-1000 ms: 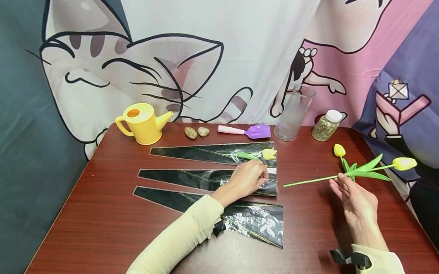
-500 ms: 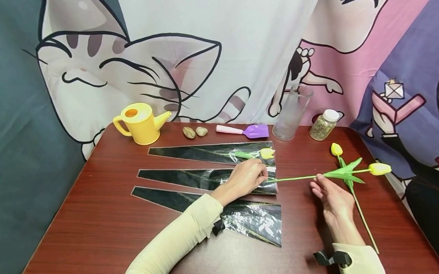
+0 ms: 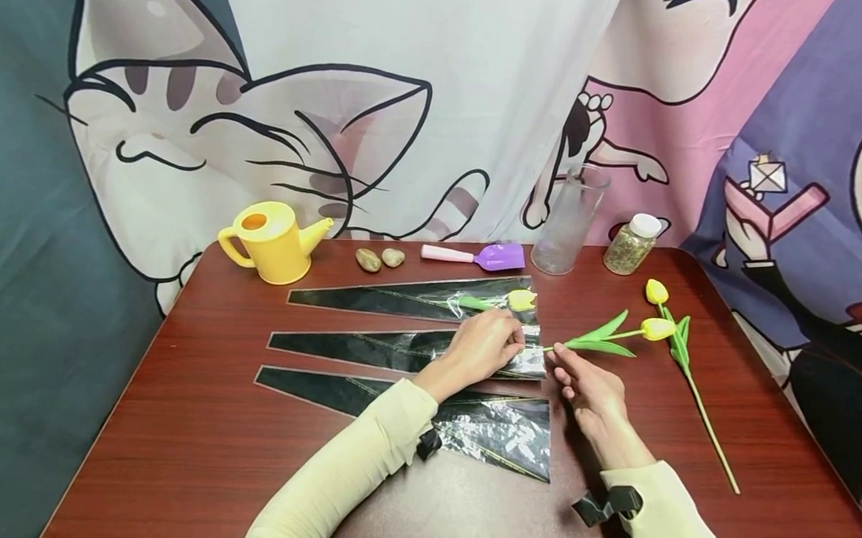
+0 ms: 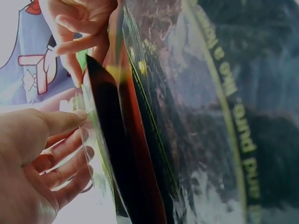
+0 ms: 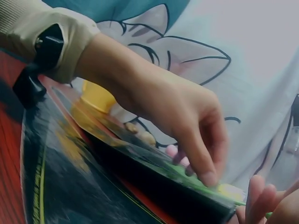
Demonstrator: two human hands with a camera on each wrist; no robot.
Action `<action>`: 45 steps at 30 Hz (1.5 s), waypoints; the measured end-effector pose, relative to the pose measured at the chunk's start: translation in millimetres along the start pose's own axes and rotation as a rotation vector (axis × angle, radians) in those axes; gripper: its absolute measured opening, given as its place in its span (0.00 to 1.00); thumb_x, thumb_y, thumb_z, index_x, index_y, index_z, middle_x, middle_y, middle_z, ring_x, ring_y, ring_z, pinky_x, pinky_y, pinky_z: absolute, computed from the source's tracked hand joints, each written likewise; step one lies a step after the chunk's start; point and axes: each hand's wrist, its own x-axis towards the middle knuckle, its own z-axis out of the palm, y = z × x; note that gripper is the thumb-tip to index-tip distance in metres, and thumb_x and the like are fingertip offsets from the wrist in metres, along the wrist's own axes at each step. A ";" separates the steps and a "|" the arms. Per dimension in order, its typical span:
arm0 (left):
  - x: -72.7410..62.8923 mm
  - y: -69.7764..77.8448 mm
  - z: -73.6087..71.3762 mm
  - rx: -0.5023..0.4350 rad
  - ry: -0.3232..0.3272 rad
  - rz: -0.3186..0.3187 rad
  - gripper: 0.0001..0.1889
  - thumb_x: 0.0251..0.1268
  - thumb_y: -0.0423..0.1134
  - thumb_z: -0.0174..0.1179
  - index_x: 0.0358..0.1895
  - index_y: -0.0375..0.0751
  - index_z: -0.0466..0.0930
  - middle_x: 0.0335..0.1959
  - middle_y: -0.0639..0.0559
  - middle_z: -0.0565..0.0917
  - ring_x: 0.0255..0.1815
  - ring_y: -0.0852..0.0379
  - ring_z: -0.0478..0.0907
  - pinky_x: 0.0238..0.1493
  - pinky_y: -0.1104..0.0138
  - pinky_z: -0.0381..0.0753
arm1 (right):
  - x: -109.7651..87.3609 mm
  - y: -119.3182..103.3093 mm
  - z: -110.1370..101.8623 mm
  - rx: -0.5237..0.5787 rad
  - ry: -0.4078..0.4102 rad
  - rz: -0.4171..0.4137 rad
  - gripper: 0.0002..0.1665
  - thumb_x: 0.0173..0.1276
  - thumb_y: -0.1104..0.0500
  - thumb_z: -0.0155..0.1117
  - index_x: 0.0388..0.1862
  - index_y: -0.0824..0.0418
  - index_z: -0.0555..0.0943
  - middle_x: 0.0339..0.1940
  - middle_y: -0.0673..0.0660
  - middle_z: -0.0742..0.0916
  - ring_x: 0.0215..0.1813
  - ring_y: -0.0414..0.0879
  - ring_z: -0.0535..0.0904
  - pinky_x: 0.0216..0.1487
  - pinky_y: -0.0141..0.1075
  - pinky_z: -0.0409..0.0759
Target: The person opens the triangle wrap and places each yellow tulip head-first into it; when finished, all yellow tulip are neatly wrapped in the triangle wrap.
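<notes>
My left hand (image 3: 481, 345) pinches the clear film at the wide mouth of the middle flower sleeve (image 3: 354, 349), a long tapered black-and-clear wrapper. In the left wrist view its thumb and fingers hold that film edge apart from the dark backing. Just right of the mouth, my right hand (image 3: 593, 391) pinches the green stem of an artificial yellow tulip (image 3: 658, 329). The stem's lower part runs into the sleeve; flower and leaves (image 3: 603, 344) stay outside, to the right. Another tulip (image 3: 522, 300) lies in the rear sleeve (image 3: 371, 297). The front sleeve (image 3: 510, 436) lies flat beneath my left forearm.
A loose yellow tulip (image 3: 702, 401) lies at the right. Along the back stand a yellow watering can (image 3: 274, 244), two pebbles (image 3: 380, 259), a purple toy shovel (image 3: 500, 257), a clear glass vase (image 3: 568, 223) and a white-capped jar (image 3: 631, 245). A printed curtain (image 3: 414, 40) hangs behind.
My right hand has moved left with one tulip, sliding its stem into the middle sleeve. The other tulip, crossing it earlier, now lies separate at the right. My left hand stays at the sleeve mouth.
</notes>
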 end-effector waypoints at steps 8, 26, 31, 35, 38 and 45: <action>-0.3 0.4 -1.8 0.011 -0.002 0.003 0.03 0.64 0.45 0.65 0.32 0.55 0.83 0.30 0.65 0.75 0.36 0.65 0.74 0.37 0.71 0.75 | 2.5 8.7 4.3 -0.083 -0.011 0.021 0.06 0.63 0.58 0.72 0.26 0.52 0.90 0.28 0.49 0.89 0.16 0.31 0.73 0.10 0.23 0.57; -2.2 -0.9 0.7 0.036 -0.011 -0.008 0.03 0.64 0.44 0.65 0.32 0.55 0.84 0.31 0.65 0.76 0.38 0.65 0.75 0.39 0.71 0.76 | 11.3 -39.8 -41.2 -0.733 -0.060 -0.613 0.20 0.64 0.50 0.71 0.51 0.59 0.85 0.31 0.53 0.89 0.24 0.41 0.84 0.15 0.31 0.72; -3.1 -0.6 1.6 0.047 -0.004 0.006 0.03 0.63 0.42 0.65 0.32 0.55 0.85 0.31 0.64 0.77 0.38 0.65 0.75 0.39 0.71 0.76 | 35.9 -69.6 -66.2 -1.304 -0.053 -1.199 0.09 0.59 0.58 0.75 0.39 0.51 0.88 0.27 0.48 0.87 0.21 0.41 0.76 0.19 0.36 0.68; -3.7 -1.0 2.0 0.050 -0.002 0.011 0.03 0.63 0.42 0.64 0.32 0.55 0.84 0.31 0.65 0.77 0.38 0.65 0.75 0.39 0.71 0.76 | 50.4 -81.4 -74.7 -1.502 -0.221 -1.361 0.13 0.52 0.64 0.78 0.36 0.51 0.88 0.34 0.47 0.88 0.29 0.46 0.82 0.22 0.43 0.74; -4.0 -1.1 1.6 0.055 0.000 0.010 0.03 0.63 0.41 0.64 0.32 0.55 0.84 0.31 0.65 0.77 0.37 0.65 0.75 0.39 0.71 0.76 | 57.1 -83.0 -75.1 -1.585 -0.303 -1.388 0.13 0.50 0.65 0.77 0.35 0.52 0.88 0.35 0.48 0.87 0.33 0.48 0.85 0.24 0.43 0.76; -3.5 -0.5 1.2 0.041 -0.012 0.002 0.03 0.64 0.43 0.64 0.32 0.55 0.84 0.32 0.65 0.78 0.39 0.65 0.75 0.40 0.71 0.76 | 60.5 -80.1 -70.5 -1.689 -0.307 -1.330 0.11 0.52 0.64 0.76 0.32 0.51 0.87 0.33 0.46 0.86 0.29 0.48 0.83 0.18 0.39 0.71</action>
